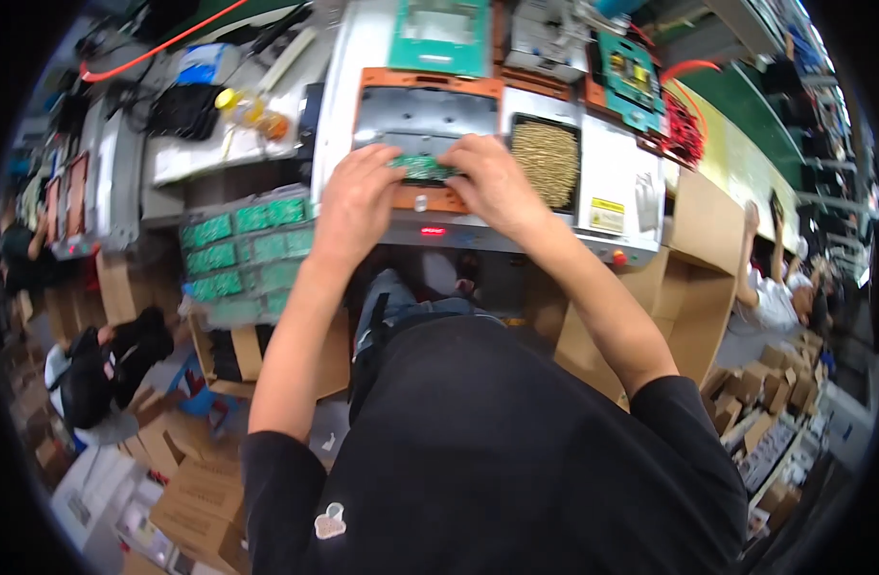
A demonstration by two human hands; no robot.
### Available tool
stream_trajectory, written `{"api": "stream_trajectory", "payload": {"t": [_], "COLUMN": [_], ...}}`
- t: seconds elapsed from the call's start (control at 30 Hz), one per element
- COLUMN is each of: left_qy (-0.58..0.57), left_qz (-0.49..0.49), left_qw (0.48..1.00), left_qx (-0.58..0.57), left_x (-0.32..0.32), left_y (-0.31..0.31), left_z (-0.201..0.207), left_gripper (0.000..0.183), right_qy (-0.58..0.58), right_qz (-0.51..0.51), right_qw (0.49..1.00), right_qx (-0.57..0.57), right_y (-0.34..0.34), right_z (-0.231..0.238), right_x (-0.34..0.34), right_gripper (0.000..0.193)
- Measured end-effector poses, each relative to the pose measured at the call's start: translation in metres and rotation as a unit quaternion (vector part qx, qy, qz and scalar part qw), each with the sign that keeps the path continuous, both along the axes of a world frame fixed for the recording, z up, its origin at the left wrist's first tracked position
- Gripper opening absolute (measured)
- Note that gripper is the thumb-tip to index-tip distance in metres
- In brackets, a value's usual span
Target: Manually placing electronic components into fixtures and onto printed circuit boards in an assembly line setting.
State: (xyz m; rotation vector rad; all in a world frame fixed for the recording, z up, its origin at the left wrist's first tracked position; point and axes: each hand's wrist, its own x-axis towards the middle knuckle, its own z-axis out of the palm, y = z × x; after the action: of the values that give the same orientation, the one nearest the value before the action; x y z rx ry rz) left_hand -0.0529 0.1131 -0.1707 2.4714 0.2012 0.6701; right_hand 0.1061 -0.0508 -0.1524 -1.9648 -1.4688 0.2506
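Observation:
A small green circuit board (422, 170) lies across the near part of a dark fixture plate (420, 113) with an orange-brown frame. My left hand (359, 196) has its fingers closed at the board's left end. At the right end, my right hand (492, 182) grips the board's edge between thumb and fingers. The fingertips cover both ends of the board, so its seating in the fixture is hard to make out. Just right of my right hand sits a black tray (575, 163) filled with small brass-coloured pins or screws (545, 161).
Left of the machine, a stack of trays holds several green boards (252, 216). A yellow-capped bottle (252, 110) stands on the left bench. A red button (619, 257) sits on the machine's front right. Cardboard boxes (693, 287) flank me, and other people (99, 374) work nearby.

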Motion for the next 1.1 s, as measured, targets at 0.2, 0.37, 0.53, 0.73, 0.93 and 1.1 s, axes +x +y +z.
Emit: {"api": "stream_trajectory", "payload": {"t": [0.2,0.37,0.53,0.73,0.93,1.1], "left_qy": [-0.093,-0.016,0.166,0.304,0.241,0.2], "left_qz": [0.127,0.348,0.376,0.384,0.345,0.261], "left_qw": [0.986,0.916,0.909,0.871,0.898,0.934], "left_qx": [-0.05,-0.198,-0.071,-0.03,-0.125,-0.137], "left_x": [-0.017,-0.098,-0.114,-0.085,-0.11,-0.177], "left_y": [-0.018,0.031,0.065,0.052,0.079,0.113], "left_z": [0.01,-0.112,-0.217,-0.261,-0.261,-0.26], "left_gripper": [0.021,0.019,0.033,0.07,0.045,0.052], "right_qy": [-0.02,-0.035,-0.019,-0.026,-0.036,-0.024], "right_qz": [-0.009,-0.027,-0.056,-0.083,-0.087,-0.062], "right_qw": [0.999,0.996,0.988,0.981,0.981,0.99], "right_qx": [-0.036,-0.083,-0.143,-0.172,-0.168,-0.125], "right_y": [-0.016,-0.029,-0.041,-0.057,-0.053,-0.038], "right_z": [0.016,0.036,0.067,0.081,0.076,0.06], "right_x": [0.024,0.026,0.018,0.015,0.002,-0.014], "right_gripper": [0.027,0.027,0.029,0.032,0.031,0.031]}}
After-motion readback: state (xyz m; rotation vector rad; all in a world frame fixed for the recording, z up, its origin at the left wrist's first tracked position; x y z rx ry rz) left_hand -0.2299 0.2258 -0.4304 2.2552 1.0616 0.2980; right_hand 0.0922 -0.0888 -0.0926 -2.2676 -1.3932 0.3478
